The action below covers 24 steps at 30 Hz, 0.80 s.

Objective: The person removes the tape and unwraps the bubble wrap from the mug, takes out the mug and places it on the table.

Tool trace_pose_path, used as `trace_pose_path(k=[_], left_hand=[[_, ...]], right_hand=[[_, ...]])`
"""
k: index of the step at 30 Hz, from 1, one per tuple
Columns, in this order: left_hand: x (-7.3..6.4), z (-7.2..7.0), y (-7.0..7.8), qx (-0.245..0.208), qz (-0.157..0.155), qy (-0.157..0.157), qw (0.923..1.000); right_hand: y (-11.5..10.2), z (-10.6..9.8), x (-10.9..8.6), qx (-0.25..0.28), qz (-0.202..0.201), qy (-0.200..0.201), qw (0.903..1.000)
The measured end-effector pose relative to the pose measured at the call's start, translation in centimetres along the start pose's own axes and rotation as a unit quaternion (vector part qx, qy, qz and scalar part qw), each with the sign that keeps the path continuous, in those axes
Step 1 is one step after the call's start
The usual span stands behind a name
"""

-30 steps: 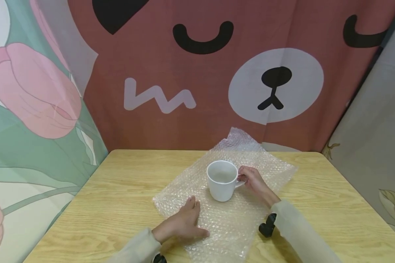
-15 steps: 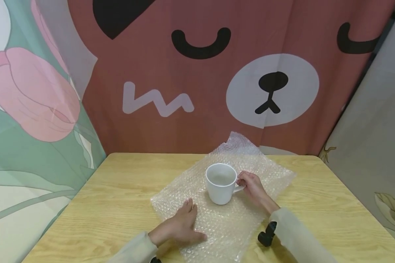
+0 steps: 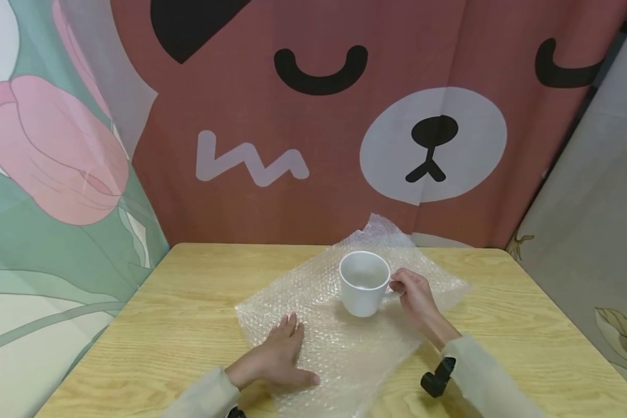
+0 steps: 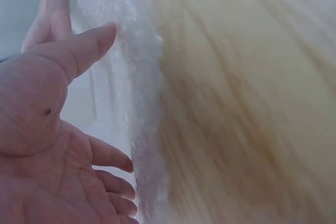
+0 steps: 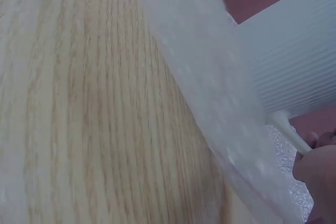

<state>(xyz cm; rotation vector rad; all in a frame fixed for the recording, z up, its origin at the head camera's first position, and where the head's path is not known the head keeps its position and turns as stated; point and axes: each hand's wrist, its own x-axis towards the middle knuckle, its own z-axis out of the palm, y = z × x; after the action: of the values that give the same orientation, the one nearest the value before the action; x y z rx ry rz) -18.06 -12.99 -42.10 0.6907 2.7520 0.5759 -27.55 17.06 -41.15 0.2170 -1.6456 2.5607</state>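
A white mug [image 3: 363, 299] stands upright over a sheet of bubble wrap [image 3: 339, 363]; whether its base touches the sheet I cannot tell. With thumb and fingers my right hand [image 3: 417, 295] pinches the mug's handle. The right wrist view has the ridged side of the mug [image 5: 294, 51] and the fingers on its handle [image 5: 290, 135]. My left hand [image 3: 282, 355] lies with spread fingers on the left part of the bubble wrap. In the left wrist view its fingers [image 4: 107, 156] reach to the edge of the sheet.
The bubble wrap lies diagonally on a light wood-grain table [image 3: 188, 302], its far corner rising past the back edge. Behind the table hangs a printed curtain [image 3: 334, 133]; another with flowers [image 3: 52, 174] is at the left. A small black device [image 3: 439, 377] sits at the right wrist.
My right hand has moved the mug slightly to the right and away from me. My left hand has shifted a little to the left on the bubble wrap.
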Motion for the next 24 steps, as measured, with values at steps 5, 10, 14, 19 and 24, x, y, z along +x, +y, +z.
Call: trace_pose_path(k=[5,10,14,19,24], left_hand=[[-0.4,-0.1,-0.9,-0.010,-0.008,0.003,0.9999],[-0.5,-0.4,-1.8,-0.012,-0.010,0.015,0.9998],[-0.7,-0.6,-2.4,-0.015,-0.020,0.027,0.9993],[-1.0,-1.2,-3.0,-0.025,-0.034,0.039,0.9983],[-1.2,-1.6,-3.6,-0.038,-0.044,0.041,0.9975]], right_hand=[[-1.1,-0.4,-0.8,-0.006,-0.003,0.013,0.9999],[-2.3,-1.3,-1.4,0.000,-0.018,0.003,0.9998],[-3.1,-2.1,-1.6,0.019,-0.035,-0.011,0.9992],[-4.1,-2.8,-1.7,0.039,-0.051,-0.010,0.9979],[-5.2,-3.6,-2.0,0.052,-0.066,-0.008,0.9964]])
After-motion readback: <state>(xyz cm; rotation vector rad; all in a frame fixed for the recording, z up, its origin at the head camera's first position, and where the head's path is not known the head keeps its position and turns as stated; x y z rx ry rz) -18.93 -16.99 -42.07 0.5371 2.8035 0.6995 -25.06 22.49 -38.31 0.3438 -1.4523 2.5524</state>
